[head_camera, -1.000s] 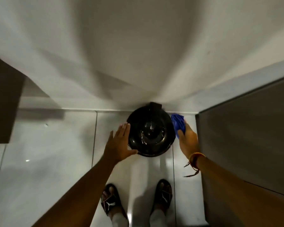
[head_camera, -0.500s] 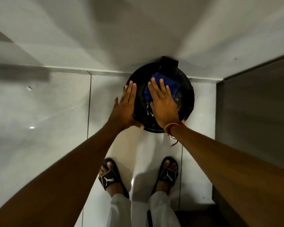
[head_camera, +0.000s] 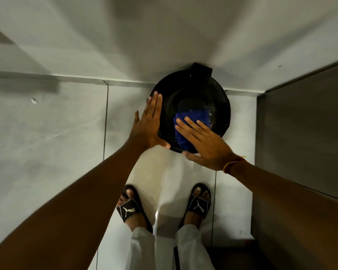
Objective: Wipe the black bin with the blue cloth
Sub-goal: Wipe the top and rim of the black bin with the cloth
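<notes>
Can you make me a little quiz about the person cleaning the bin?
1. True or false: the blue cloth lies on the floor beside the black bin.
2. Which hand presses the cloth? A) left hand B) right hand C) both
3. Fill in: the left hand rests flat against the bin's ____ side.

Key
1. False: the cloth is on top of the bin, under the right hand.
2. B. The right hand lies flat on the cloth with fingers spread.
3. Left, the side away from the dark panel.
</notes>
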The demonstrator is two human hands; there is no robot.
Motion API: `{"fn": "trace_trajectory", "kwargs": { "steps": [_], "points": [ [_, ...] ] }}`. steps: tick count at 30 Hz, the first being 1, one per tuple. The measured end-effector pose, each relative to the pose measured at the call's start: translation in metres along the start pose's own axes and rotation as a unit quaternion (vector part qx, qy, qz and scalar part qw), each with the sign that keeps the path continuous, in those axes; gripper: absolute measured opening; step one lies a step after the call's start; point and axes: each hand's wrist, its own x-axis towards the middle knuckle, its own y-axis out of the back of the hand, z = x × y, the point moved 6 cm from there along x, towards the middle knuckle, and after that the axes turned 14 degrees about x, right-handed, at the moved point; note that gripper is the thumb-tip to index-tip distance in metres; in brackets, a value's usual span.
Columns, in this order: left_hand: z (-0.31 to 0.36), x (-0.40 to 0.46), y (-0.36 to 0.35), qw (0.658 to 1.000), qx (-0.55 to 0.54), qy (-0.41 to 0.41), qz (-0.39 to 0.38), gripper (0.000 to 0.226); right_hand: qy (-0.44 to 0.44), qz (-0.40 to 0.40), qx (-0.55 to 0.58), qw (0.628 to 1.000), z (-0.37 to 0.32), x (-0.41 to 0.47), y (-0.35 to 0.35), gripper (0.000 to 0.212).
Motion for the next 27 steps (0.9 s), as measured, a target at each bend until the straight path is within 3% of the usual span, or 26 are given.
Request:
{"fn": "trace_trajectory", "kwargs": {
  "steps": [6,10,16,27],
  "points": [
    [0.004,0.003,0.002,1.0,0.009,0.013,-0.006,0.159,-0.148,0.07,-0.015,0.986,-0.013,0.027,0.001,0.072],
    [0.004,0.003,0.0,1.0,0.014,0.013,-0.003,0.161,-0.143,0.079,-0.023,0.986,-0.004,0.044,0.005,0.072],
    [0.003,0.003,-0.003,0.999,0.036,0.011,0.005,0.161,-0.202,0.157,-0.036,0.966,0.001,0.083,0.02,0.071],
    [0.028,0.004,0.003,0.999,0.05,0.006,-0.012,0.153,-0.068,0.063,-0.081,0.992,0.007,0.003,-0.005,0.067]
  ]
}}
